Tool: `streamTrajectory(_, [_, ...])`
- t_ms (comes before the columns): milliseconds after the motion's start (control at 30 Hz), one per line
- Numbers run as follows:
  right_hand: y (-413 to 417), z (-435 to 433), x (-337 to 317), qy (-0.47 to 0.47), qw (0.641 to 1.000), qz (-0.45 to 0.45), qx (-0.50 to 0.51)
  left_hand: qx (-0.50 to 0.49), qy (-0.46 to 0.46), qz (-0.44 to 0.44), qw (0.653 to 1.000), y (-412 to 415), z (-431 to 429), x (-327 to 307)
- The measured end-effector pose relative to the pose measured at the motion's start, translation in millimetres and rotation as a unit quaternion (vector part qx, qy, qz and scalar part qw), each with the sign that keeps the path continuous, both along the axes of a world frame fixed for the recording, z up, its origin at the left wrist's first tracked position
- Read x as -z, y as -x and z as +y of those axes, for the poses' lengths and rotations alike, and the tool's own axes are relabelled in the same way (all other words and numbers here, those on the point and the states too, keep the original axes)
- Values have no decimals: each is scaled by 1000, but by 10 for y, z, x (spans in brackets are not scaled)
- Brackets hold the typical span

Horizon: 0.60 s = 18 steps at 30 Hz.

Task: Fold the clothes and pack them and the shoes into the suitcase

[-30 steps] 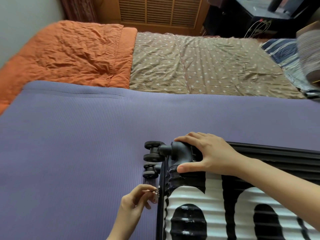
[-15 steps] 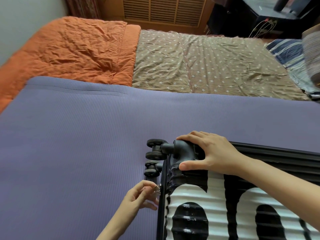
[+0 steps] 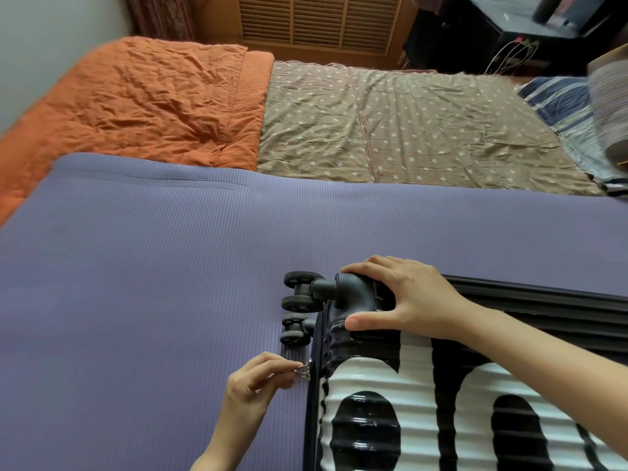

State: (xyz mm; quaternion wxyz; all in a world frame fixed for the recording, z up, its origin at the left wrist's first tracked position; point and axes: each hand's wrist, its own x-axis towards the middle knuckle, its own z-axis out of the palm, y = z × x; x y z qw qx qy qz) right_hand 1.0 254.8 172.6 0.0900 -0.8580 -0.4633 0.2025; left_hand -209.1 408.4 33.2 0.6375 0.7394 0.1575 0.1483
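head view, near to far: the left hand (image 3: pixel 261 380) enters from the lower edge and pinches a small metal zipper pull (image 3: pixel 304 369) between thumb and curled fingers, at the left edge of the suitcase (image 3: pixel 401 396). the suitcase lies flat at the lower right, its ribbed shell glossy white with black shapes and a black border, and its zipper line runs down the edge beside the pull. the right hand (image 3: pixel 404 297), its forearm coming in from the right, holds the suitcase's far left corner: the fingers curve over the dark wheel housing and the thumb presses on the shell. two pairs of black wheels (image 3: pixel 300 290) stick out to the left of that corner, just above a purple ribbed mat (image 3: pixel 136 283), which carries the suitcase and covers the near part of the bed. beyond the mat lie a crumpled orange quilt (image 3: pixel 153 103) on the left, a brown sheet (image 3: pixel 407 130) printed with pale stars in the middle, and a blue striped cloth (image 3: pixel 560 100) at the right. farthest back stand a wooden louvred panel (image 3: pixel 319 22) and dark furniture (image 3: pixel 458 39) with white cables (image 3: pixel 509 52).
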Motion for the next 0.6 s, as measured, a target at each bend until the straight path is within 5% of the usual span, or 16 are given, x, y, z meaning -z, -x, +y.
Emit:
streamTrajectory(333, [8,-17,-16,8,1000,-2,-1,23,-2,92,995,16,13,-97])
streamTrajectory(600, [190,-236,-183,-66,997,37,14,-61,-71,2,996,-23,-118,-864])
